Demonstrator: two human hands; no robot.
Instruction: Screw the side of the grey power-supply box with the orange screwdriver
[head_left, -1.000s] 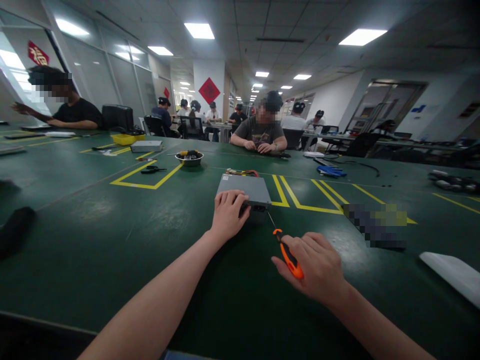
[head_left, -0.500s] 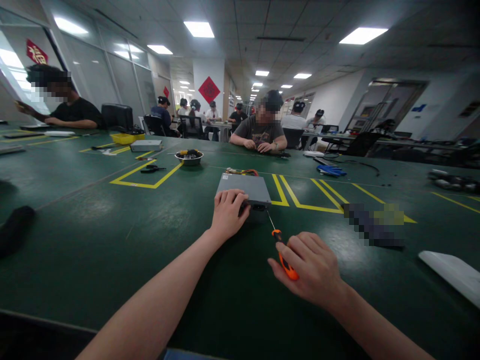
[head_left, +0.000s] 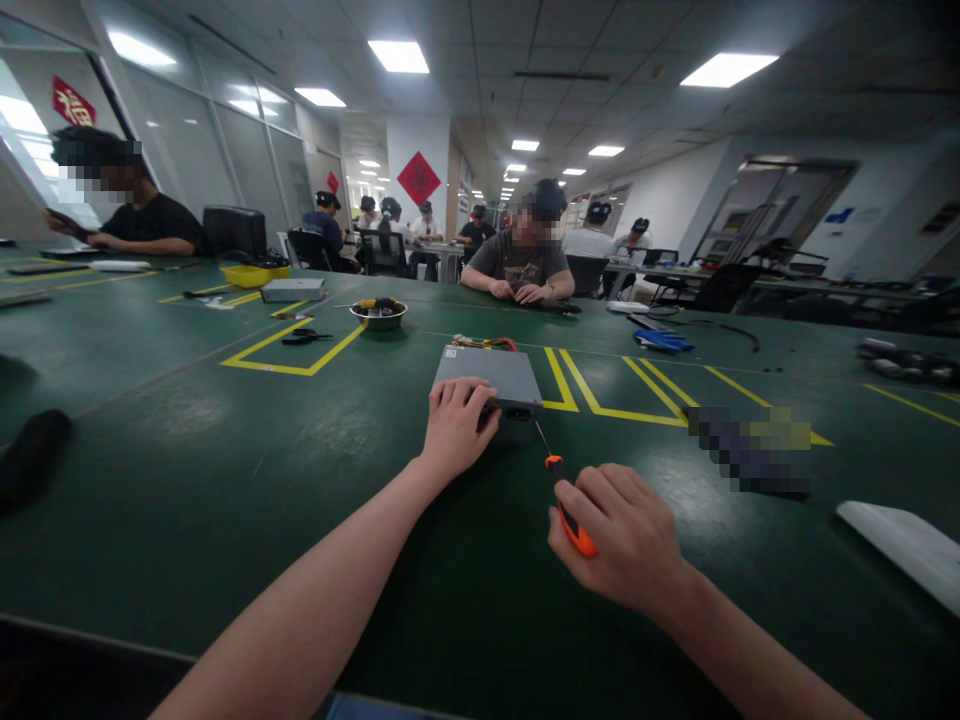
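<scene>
The left hand (head_left: 457, 427) sits on a gray metal power supply box (head_left: 487, 373) and holds it, with the fingers curled over the top, next to a black plug socket (head_left: 516, 410). The box lies on a green work table (head_left: 187, 500), with colored wires (head_left: 484, 343) at its far end. The right hand (head_left: 622, 540) is closed around an orange and black screwdriver (head_left: 574, 530), and the screwdriver's thin tip is near the box's corner.
</scene>
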